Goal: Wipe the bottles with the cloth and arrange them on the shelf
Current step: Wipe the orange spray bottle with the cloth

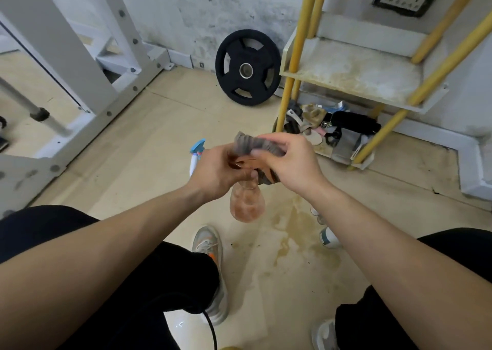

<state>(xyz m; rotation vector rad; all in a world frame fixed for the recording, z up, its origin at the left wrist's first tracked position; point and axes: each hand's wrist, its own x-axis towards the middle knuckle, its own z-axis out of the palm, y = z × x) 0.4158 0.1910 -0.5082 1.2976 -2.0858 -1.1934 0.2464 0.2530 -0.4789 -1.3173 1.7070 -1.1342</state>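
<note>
My left hand [219, 172] grips the upper part of a clear pinkish-orange bottle [247, 203], whose rounded body hangs below my fingers. My right hand [290, 160] presses a grey cloth [255, 144] over the top of that bottle. A spray bottle with a blue trigger [196, 154] stands on the floor just behind my left hand. Two more bottles [328, 237] lie on the floor beside my right forearm, partly hidden by it. The shelf [354, 70], with yellow posts and dirty white boards, stands at the right.
The shelf's bottom level holds a heap of gloves, straps and a black bag [346, 126]. A black weight plate [247, 67] leans against the stained wall. A white metal rack frame [80, 64] fills the left. The floor is stained; my shoes [210, 256] and knees are below.
</note>
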